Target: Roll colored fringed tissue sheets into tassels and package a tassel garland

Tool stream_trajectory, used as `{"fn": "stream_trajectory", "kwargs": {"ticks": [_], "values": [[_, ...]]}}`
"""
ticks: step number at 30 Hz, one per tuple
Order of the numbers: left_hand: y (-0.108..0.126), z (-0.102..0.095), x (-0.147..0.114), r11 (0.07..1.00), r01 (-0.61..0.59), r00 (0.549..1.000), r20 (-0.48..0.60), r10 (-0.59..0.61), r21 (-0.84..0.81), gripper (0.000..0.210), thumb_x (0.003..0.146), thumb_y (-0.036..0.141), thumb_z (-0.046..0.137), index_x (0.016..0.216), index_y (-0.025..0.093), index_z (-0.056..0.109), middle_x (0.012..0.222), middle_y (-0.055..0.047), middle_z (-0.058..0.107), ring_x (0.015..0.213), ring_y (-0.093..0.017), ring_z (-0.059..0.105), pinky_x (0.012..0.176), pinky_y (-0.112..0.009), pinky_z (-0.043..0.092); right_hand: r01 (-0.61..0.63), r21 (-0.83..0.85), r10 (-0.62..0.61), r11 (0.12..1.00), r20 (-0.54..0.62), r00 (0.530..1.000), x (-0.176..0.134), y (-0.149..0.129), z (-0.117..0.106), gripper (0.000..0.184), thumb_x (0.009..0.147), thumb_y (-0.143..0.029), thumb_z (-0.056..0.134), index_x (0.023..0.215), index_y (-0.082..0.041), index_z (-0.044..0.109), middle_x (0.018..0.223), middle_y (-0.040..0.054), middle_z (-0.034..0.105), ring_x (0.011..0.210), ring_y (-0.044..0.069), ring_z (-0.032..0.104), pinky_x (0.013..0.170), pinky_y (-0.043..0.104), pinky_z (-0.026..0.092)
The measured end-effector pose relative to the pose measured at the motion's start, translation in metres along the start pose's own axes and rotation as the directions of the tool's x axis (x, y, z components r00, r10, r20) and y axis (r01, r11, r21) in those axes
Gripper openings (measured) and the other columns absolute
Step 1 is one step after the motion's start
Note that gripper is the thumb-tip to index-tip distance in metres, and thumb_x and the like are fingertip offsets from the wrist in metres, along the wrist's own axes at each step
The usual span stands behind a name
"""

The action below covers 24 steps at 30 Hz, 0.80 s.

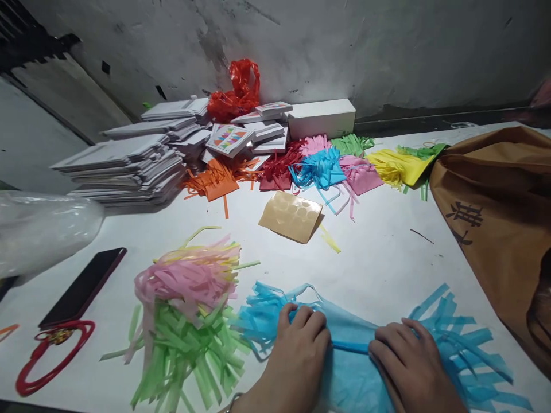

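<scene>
A sheet of blue tissue paper [353,373] with fringed ends to left and right lies on the white table before me. Across its middle runs a narrow, darker folded band. My left hand [301,344] is closed on the left part of this band, fingers curled over it. At the band's right part, my right hand [407,355] is closed on the paper too. The fingertips are partly tucked out of sight. Just left of my left hand are green tissue strips [189,344], with a pink tissue tassel [189,284] and some yellow strips above them.
A phone [84,287] with a red cord lies at left, near clear plastic [47,229]. Stacked white paper packs [133,166], small boxes [230,139] and folded fringed tissue [321,168] line the back. A sticker sheet [293,215] sits mid-table; a brown bag [495,218] is at right.
</scene>
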State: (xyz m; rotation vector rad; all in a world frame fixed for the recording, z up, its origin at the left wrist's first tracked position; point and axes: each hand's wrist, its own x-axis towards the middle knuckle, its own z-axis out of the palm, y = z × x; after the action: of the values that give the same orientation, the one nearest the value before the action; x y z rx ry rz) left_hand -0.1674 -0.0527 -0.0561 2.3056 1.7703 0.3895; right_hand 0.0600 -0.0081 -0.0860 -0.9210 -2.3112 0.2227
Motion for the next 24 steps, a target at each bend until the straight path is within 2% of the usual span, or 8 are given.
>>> {"fn": "stream_trajectory", "kwargs": {"ticks": [3,6,8,10,14,17,21,24], "values": [[0.01,-0.008,0.009,0.996,0.082,0.993,0.083,-0.084,0.036,0.005,0.081,0.017,0.068,0.085,0.018,0.066,0.097,-0.007,0.066,0.095,-0.028,0.055,0.097,-0.059,0.032,-0.124,-0.081,0.127,0.989,0.042,0.991,0.007,-0.006,0.002,0.025,0.101,-0.014,0.043,0.087,-0.024,0.062,0.088,0.0028,0.066,0.088,0.021,0.06,0.098,0.048,0.032],[0.013,-0.013,0.016,0.988,0.114,0.989,0.083,-0.123,0.104,0.002,0.086,0.02,0.065,0.084,0.018,0.066,0.096,-0.008,0.066,0.095,-0.03,0.054,0.095,-0.06,0.034,-0.118,-0.175,0.128,0.978,0.053,0.99,0.012,-0.009,0.003,0.023,0.098,-0.013,0.046,0.082,-0.023,0.06,0.082,0.0028,0.064,0.084,0.023,0.06,0.094,0.049,0.033],[0.011,-0.011,0.018,0.988,0.055,0.996,0.065,-0.065,0.145,0.003,0.086,0.02,0.069,0.084,0.019,0.066,0.098,-0.007,0.066,0.096,-0.028,0.053,0.096,-0.057,0.034,-0.095,-0.232,0.112,0.968,0.058,0.992,0.013,-0.01,0.003,0.023,0.096,-0.012,0.049,0.078,-0.023,0.058,0.078,0.0022,0.063,0.082,0.023,0.059,0.093,0.05,0.033],[0.008,-0.007,0.017,0.978,-0.089,0.996,0.03,0.085,0.187,0.009,0.088,0.021,0.072,0.083,0.02,0.065,0.095,-0.004,0.065,0.093,-0.025,0.053,0.1,-0.054,0.03,-0.082,-0.26,0.098,0.962,0.048,0.994,0.012,-0.01,0.005,0.021,0.096,-0.013,0.05,0.079,-0.023,0.058,0.08,0.0021,0.064,0.082,0.023,0.059,0.095,0.05,0.033],[0.005,0.003,0.018,0.903,-0.298,0.942,-0.054,0.33,0.309,0.024,0.094,0.027,0.071,0.073,0.02,0.062,0.082,0.001,0.061,0.085,-0.021,0.049,0.107,-0.053,0.021,-0.005,-0.212,0.001,0.977,-0.018,1.0,0.01,-0.013,0.01,0.026,0.1,-0.01,0.04,0.091,-0.021,0.063,0.092,0.0043,0.069,0.089,0.022,0.06,0.105,0.053,0.028],[0.004,0.004,0.025,0.894,-0.305,0.937,-0.066,0.343,0.328,0.024,0.091,0.024,0.073,0.069,0.019,0.063,0.079,0.0,0.061,0.082,-0.022,0.05,0.103,-0.051,0.026,0.111,-0.145,-0.121,0.983,-0.057,0.991,0.013,-0.017,0.016,0.032,0.1,-0.007,0.036,0.093,-0.019,0.065,0.089,0.0048,0.068,0.093,0.022,0.06,0.11,0.051,0.026],[0.0,-0.004,0.027,0.955,-0.238,0.97,-0.012,0.244,0.177,0.018,0.085,0.018,0.075,0.072,0.018,0.062,0.084,-0.002,0.064,0.084,-0.022,0.052,0.095,-0.046,0.035,0.195,-0.198,-0.204,0.961,-0.027,0.979,0.021,-0.02,0.02,0.032,0.096,-0.003,0.039,0.091,-0.017,0.067,0.08,0.0037,0.065,0.083,0.02,0.057,0.108,0.047,0.03],[0.0,-0.009,0.018,0.939,-0.331,0.94,-0.055,0.337,0.093,0.01,0.09,0.017,0.069,0.082,0.018,0.062,0.093,-0.002,0.065,0.087,-0.021,0.053,0.094,-0.041,0.036,0.193,-0.203,-0.202,0.96,-0.025,0.979,0.03,-0.018,0.014,0.038,0.097,-0.001,0.035,0.08,-0.018,0.063,0.072,0.0018,0.06,0.073,0.018,0.053,0.105,0.045,0.033]]}}
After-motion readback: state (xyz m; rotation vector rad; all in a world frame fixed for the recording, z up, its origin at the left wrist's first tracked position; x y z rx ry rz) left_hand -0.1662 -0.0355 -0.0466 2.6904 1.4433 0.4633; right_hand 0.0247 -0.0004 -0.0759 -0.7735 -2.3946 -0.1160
